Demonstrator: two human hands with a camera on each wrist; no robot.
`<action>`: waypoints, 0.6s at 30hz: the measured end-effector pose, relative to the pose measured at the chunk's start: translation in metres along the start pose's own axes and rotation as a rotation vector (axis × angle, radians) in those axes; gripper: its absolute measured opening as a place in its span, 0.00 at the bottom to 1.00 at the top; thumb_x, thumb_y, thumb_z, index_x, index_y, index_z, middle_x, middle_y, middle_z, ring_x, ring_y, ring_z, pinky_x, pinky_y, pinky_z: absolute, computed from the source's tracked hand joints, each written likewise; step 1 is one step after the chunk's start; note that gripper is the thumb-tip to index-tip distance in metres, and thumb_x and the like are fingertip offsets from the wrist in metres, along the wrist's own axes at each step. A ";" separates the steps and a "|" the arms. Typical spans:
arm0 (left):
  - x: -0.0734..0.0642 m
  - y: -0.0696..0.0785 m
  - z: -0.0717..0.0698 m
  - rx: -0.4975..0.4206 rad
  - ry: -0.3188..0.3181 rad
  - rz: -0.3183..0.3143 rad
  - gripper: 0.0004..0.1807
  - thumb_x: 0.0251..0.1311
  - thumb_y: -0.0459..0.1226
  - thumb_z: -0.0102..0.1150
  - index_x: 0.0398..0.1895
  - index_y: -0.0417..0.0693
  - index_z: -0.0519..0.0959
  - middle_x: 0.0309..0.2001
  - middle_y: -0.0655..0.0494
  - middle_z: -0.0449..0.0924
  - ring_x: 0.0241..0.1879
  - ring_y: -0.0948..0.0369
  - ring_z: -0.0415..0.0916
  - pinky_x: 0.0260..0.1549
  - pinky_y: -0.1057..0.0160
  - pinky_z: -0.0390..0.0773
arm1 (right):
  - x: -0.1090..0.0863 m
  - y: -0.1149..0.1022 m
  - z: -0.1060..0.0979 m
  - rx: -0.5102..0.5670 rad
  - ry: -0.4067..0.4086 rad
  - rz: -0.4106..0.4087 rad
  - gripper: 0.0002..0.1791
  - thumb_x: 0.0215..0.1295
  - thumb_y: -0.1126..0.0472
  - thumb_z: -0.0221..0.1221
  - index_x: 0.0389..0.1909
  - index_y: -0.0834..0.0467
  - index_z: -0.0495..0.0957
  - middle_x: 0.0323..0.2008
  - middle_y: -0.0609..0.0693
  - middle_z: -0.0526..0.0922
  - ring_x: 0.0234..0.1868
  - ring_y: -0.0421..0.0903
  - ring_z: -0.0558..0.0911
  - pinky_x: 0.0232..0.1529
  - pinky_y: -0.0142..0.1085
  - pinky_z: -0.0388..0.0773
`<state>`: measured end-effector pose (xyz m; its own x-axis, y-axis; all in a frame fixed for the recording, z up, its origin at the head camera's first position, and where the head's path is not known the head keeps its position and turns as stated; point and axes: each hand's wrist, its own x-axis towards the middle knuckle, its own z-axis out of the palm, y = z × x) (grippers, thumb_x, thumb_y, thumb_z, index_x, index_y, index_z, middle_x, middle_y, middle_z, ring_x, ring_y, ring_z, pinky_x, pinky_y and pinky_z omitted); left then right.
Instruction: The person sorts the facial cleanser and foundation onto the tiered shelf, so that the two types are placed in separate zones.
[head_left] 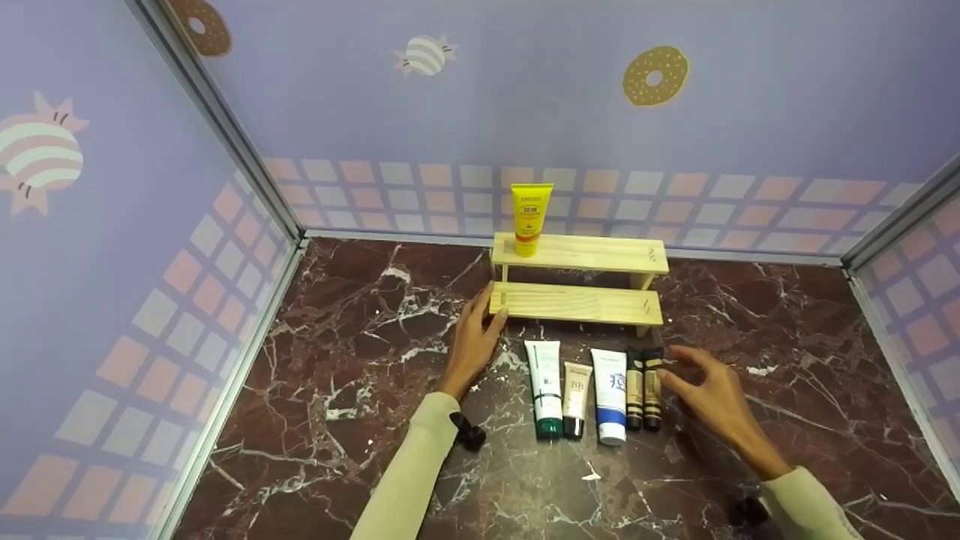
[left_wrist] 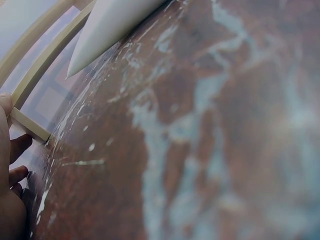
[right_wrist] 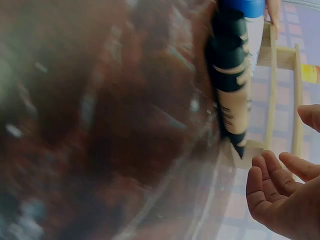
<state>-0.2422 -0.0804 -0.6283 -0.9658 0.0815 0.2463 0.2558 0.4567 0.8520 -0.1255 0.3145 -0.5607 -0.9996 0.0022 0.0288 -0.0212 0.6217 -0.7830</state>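
My left hand [head_left: 474, 339] holds the left end of the lower step of a two-tier wooden stand [head_left: 577, 302], thumb at the front edge and fingers along the side. A yellow squeeze tube [head_left: 531, 217] stands cap-down on the upper step's left part. In front of the stand lie a white tube with a green cap [head_left: 546, 386], a small beige BB cream tube [head_left: 576, 397] and a white-and-blue tube [head_left: 610, 397]. Right of these are two slim black-and-tan tubes [head_left: 652, 394]. Beside them, my right hand [head_left: 709, 390] is empty, with thumb and fingers apart.
Dark red marbled tabletop [head_left: 375, 420] extends around the tubes and stand. A purple patterned wall [head_left: 465, 112] rises behind the stand, and side panels [head_left: 112, 300] border the table at left and right.
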 end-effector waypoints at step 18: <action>0.000 -0.001 0.000 0.022 0.020 0.004 0.37 0.85 0.51 0.57 0.89 0.50 0.62 0.80 0.37 0.67 0.77 0.40 0.69 0.75 0.36 0.69 | -0.008 0.019 0.026 -0.038 -0.008 0.016 0.35 0.71 0.57 0.76 0.71 0.72 0.77 0.53 0.63 0.86 0.53 0.58 0.86 0.54 0.32 0.82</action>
<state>-0.2428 -0.0809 -0.6291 -0.9636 0.0661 0.2591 0.2587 0.4758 0.8407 -0.1181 0.3058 -0.5918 -0.9999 0.0064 0.0115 -0.0046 0.6506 -0.7594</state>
